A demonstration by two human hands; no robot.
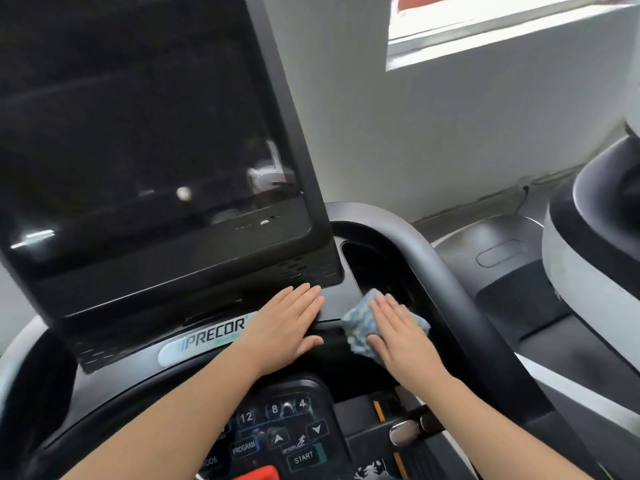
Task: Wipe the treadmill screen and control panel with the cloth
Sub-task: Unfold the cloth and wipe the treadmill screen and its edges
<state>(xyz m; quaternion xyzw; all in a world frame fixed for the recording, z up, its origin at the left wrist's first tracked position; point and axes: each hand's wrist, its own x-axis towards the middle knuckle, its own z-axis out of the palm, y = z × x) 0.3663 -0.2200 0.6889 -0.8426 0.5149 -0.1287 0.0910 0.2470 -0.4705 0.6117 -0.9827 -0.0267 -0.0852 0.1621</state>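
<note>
The dark treadmill screen (138, 133) fills the upper left, tilted, with reflections on it. Below it lies the black console ledge with a Precor label (214, 336). My left hand (287, 327) rests flat on that ledge, fingers together, holding nothing. My right hand (401, 337) lies flat on a blue and white patterned cloth (360, 318), pressing it onto the console just right of the screen base. The control panel (280, 434) with number, PROGRAM and START buttons sits between my forearms at the bottom.
A thick black handrail (450, 289) curves past the right side of the cloth. A dark tray recess (377, 265) lies behind the cloth. Another machine (588, 254) stands at the right. A grey wall and bright window (485, 26) are behind.
</note>
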